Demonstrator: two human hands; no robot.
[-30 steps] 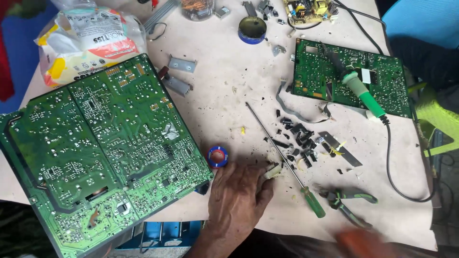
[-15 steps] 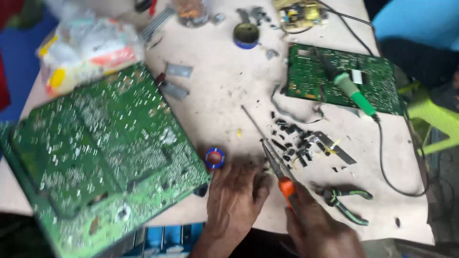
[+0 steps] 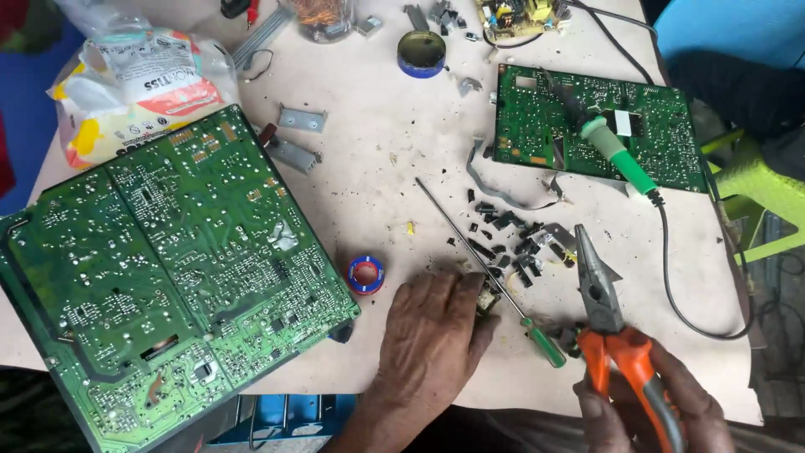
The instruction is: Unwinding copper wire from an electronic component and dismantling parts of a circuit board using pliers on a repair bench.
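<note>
The right hand (image 3: 662,403) is wrapped tight on the orange-handled pliers (image 3: 608,323), tips up, while the left hand (image 3: 432,344) lies flat, pinning a small part (image 3: 486,295) beside the screwdriver (image 3: 495,281); the pliers look set to nip it; far left of the screwdriver sits a white, yellow and red bag (image 3: 138,88)

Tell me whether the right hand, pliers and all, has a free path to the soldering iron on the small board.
Probably yes: the right hand grips orange-handled pliers, and only small black parts lie on the table toward the soldering iron; nothing stands between.
</note>
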